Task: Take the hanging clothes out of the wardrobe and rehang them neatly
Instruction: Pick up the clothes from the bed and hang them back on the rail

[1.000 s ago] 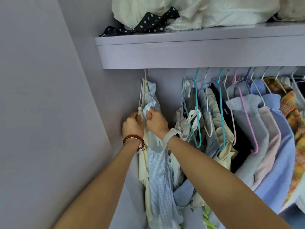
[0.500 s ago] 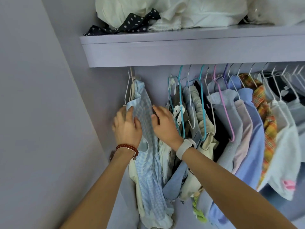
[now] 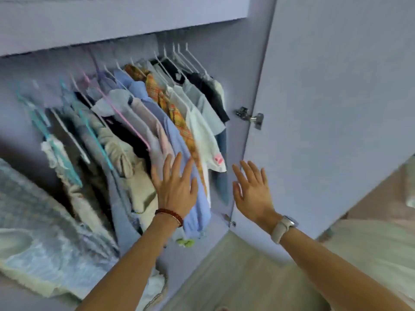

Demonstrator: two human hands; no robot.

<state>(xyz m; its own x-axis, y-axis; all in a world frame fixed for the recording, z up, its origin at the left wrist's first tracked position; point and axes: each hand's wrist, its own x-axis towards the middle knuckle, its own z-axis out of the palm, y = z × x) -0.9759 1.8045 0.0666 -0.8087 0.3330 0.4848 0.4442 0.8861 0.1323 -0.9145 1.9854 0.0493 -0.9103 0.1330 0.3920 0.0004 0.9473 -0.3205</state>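
Inside a lilac wardrobe [image 3: 224,55]: hanging clothes [image 3: 157,122] crowded on hangers under its shelf [image 3: 112,21]. Left hand [image 3: 176,189], fingers spread, flat against a blue shirt [image 3: 179,149]. Right hand [image 3: 252,194], spread, empty, before the open wardrobe door [image 3: 336,86]. Pale wood floor [image 3: 235,277] beneath the door.

Two hands [image 3: 177,189], one wardrobe door [image 3: 336,86]

Your wardrobe door [image 3: 325,97] at 2 o'clock looks smooth and matt, painted pale purple. Its hinge [image 3: 250,117] is shiny metal. The hanging clothes [image 3: 175,122] are soft cloth; the plaid shirt [image 3: 177,115] looks woven. The pink hanger [image 3: 125,118] looks like smooth plastic. Your watch strap [image 3: 279,230] at 4 o'clock looks smooth and rubbery.
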